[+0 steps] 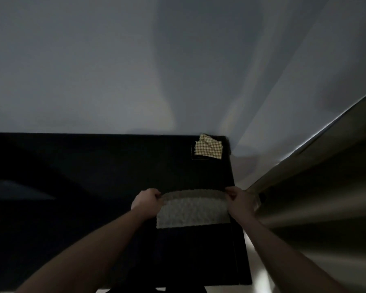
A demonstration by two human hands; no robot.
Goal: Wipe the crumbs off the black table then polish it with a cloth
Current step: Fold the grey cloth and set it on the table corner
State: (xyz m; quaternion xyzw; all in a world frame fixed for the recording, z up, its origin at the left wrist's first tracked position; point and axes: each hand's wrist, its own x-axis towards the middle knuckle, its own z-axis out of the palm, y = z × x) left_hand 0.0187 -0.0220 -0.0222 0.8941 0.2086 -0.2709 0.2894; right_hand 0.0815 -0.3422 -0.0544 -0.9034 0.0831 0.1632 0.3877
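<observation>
Both hands, left hand [145, 203] and right hand [239, 200], pinched the grey cloth's [193, 212] far corners at 10 and 2 o'clock; it looked soft, light, floppy on the desk [93, 166].

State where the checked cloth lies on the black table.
In the head view, the checked cloth lies at the far right corner of the black table, beyond the grey cloth both hands hold.

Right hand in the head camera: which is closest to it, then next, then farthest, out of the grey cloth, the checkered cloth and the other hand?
1. Grey cloth: the right hand pinches its right corner.
2. Left hand: across the cloth, holding its left corner.
3. Checkered cloth: at the black table's far right corner.
</observation>
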